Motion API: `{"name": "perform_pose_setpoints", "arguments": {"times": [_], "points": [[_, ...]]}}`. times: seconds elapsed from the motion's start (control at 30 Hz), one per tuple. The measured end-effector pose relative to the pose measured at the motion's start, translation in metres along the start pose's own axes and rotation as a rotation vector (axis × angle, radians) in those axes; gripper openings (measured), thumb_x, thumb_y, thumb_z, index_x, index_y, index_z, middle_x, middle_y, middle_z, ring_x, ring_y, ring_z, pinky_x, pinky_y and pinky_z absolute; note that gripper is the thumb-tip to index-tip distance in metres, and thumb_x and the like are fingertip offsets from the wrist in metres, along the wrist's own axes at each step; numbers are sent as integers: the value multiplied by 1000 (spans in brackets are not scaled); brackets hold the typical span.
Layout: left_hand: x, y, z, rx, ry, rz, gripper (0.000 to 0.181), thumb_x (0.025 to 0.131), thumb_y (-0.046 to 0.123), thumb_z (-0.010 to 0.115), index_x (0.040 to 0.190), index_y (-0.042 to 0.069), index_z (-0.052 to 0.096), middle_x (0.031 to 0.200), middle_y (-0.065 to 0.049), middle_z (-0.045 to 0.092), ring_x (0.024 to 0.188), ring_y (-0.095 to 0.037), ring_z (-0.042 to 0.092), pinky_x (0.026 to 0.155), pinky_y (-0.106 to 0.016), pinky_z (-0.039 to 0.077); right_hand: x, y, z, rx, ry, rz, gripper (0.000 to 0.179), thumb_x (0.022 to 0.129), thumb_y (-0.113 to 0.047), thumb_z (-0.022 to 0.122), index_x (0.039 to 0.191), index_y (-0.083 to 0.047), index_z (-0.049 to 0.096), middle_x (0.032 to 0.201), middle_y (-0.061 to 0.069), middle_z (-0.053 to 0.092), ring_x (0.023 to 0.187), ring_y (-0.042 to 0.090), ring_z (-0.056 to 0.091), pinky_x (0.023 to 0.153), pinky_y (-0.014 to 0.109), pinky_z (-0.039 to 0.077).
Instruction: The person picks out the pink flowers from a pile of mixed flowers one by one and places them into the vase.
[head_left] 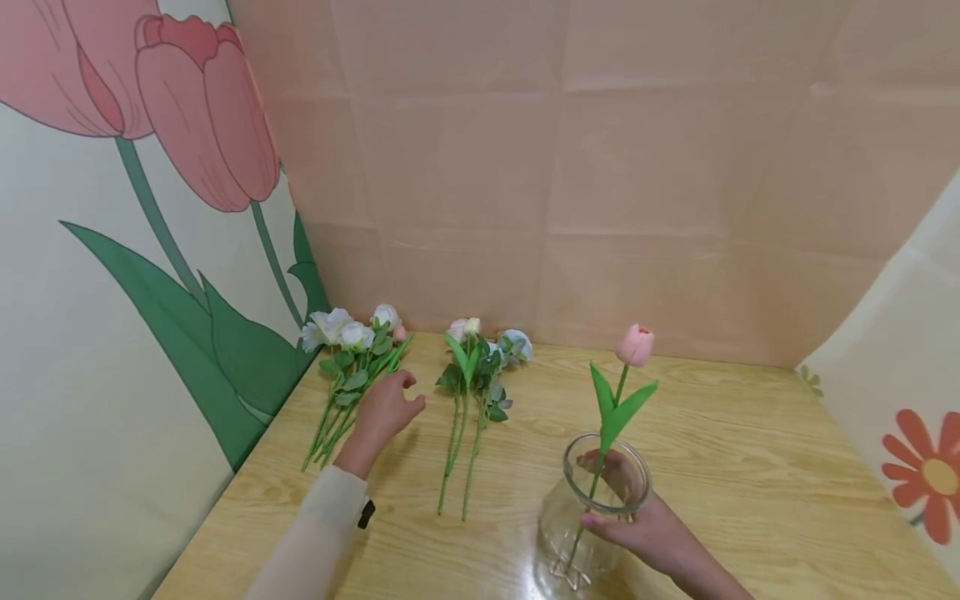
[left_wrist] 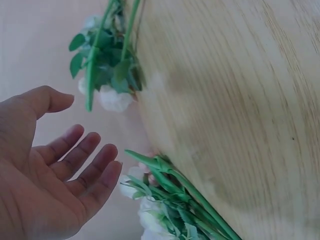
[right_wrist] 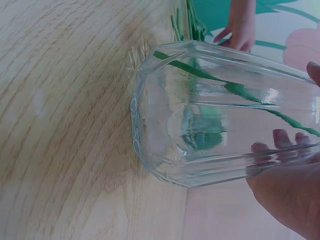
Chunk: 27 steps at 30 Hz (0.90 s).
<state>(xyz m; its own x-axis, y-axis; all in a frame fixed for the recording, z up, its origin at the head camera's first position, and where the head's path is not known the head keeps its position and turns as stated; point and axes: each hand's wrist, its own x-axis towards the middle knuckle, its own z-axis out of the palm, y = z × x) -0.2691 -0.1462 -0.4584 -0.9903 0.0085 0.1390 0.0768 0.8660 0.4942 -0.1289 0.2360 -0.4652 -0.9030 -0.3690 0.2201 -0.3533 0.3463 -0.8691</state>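
A clear glass vase (head_left: 551, 533) stands near the table's front, and my right hand (head_left: 648, 533) grips it just below the rim. In the right wrist view the thumb and fingers wrap the glass (right_wrist: 210, 110). One pink artificial tulip (head_left: 636, 345) leans in the vase, its stem reaching the bottom. My left hand (head_left: 386, 410) hovers beside the left bunch of white flowers (head_left: 354, 336), holding nothing. Its fingers (left_wrist: 92, 175) are loosely bent and apart in the left wrist view. Right of that hand lies a smaller bunch with a pale tulip (head_left: 471, 327) and a blue flower (head_left: 516, 343).
The wooden table (head_left: 750, 467) meets a pinkish-brown backdrop (head_left: 637, 167) at its rear edge. A cloth printed with large tulips (head_left: 217, 117) hangs at the left. Another cloth with a red flower print (head_left: 937, 475) borders the right side.
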Motion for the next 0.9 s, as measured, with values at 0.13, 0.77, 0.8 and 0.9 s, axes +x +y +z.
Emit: {"name": "perform_pose_setpoints", "arguments": {"times": [0.13,0.77,0.8,0.9], "points": [[5,-5,3,12,-5,-34,41,91,36,71,122,9,68,120,-9,71,98,-30,69,79,-47,56,0,1,0,6,4,-12,70,86,-5,77,143,-2,37,142,23,49,137,60,34,95,84,27],[19,-23,10,17,-28,-164,43,93,34,69,126,7,65,120,-11,69,101,-34,66,81,-51,54,0,1,0,5,4,2,69,87,-6,77,143,-5,38,143,21,50,137,56,34,94,85,28],[19,-24,11,16,-29,-169,43,93,33,69,126,7,65,120,-12,69,101,-34,66,81,-52,54,0,1,0,5,2,3,69,87,-6,77,143,-5,38,143,21,49,138,57,34,93,85,28],[22,-28,12,19,-28,-183,42,93,32,68,126,6,65,120,-15,69,101,-36,66,80,-52,54,-1,1,0,6,-5,5,69,87,-7,77,144,-5,37,144,23,49,138,59,33,92,86,27]]}}
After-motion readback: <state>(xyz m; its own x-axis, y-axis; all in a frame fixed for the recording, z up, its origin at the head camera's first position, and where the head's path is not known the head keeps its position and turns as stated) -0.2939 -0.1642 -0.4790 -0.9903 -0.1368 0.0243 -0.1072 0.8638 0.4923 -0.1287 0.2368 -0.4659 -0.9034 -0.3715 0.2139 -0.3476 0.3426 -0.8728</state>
